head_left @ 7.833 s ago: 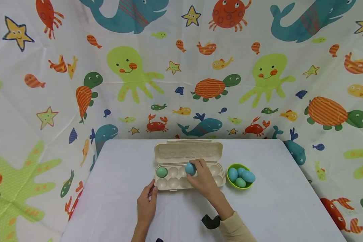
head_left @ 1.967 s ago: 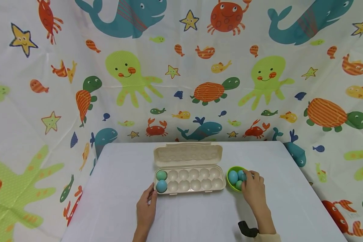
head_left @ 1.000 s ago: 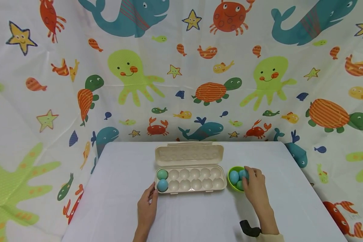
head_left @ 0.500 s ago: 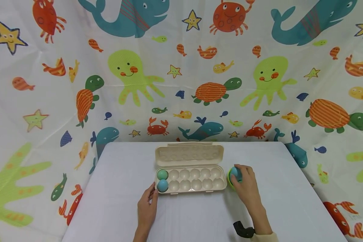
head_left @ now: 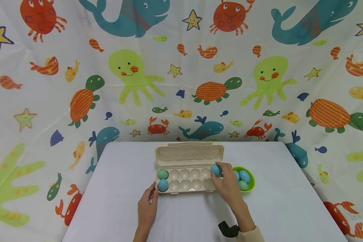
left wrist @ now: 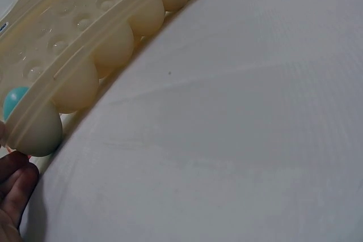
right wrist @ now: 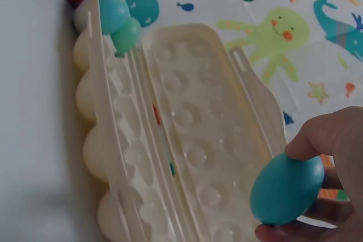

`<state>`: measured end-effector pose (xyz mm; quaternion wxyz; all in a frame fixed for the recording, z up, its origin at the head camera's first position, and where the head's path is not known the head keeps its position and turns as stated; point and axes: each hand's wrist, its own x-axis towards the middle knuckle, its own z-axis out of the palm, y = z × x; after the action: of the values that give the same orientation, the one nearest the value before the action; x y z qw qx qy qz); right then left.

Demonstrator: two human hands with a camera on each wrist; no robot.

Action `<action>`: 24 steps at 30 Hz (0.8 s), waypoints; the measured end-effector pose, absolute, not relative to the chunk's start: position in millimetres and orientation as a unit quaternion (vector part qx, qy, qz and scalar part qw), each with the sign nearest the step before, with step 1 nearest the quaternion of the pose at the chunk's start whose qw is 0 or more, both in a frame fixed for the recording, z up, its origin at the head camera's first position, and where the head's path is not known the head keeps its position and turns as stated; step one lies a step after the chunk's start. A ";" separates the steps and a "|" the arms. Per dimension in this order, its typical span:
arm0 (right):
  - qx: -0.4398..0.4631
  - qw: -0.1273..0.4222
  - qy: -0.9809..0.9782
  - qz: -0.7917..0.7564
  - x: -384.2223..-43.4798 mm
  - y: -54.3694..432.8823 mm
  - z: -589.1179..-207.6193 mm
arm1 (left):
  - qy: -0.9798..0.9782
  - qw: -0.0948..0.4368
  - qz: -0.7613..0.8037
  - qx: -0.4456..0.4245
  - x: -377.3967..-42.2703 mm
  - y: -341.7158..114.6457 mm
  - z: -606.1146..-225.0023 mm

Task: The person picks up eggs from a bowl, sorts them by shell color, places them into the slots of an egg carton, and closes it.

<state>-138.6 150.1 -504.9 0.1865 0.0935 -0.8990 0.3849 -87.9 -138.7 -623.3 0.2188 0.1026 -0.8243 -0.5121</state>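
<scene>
white table (head_left: 115, 191) | patterned cloth (head_left: 181, 80) hanging behind | printed octopuses (head_left: 125, 62), turtles (head_left: 211, 91), whales (head_left: 208, 129), crabs (head_left: 229, 15)

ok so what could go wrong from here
The held egg could slip: the right hand has it by thumb and fingers, not seated in a cup. That hand is close to the bowl, so it might bump it and roll the eggs. The left hand steadies the carton only at one end, so the other might shift.
</scene>
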 end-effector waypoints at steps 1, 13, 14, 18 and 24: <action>0.097 0.183 -0.897 0.391 -139.0 146.7 -504.5 | -0.824 0.219 -0.513 0.102 -87.9 -138.6 -623.3; 0.127 0.145 -0.873 0.448 -145.6 108.7 -518.9 | -0.821 0.219 -0.518 0.102 -86.6 -137.7 -622.1; 0.131 0.139 -0.870 0.455 -145.9 105.6 -520.8 | -0.820 0.219 -0.519 0.102 -86.6 -137.7 -622.2; 0.149 0.128 -0.861 0.470 -147.4 95.1 -528.3 | -0.824 0.214 -0.514 0.106 -86.5 -137.4 -622.8; 0.190 0.134 -0.866 0.443 -146.8 81.5 -536.2 | -0.827 0.214 -0.509 0.104 -85.9 -137.1 -621.5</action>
<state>-146.8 81.5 -536.2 0.1339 0.1898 -0.8658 0.4431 -85.9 -137.1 -621.5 0.2142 0.1044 -0.8271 -0.5090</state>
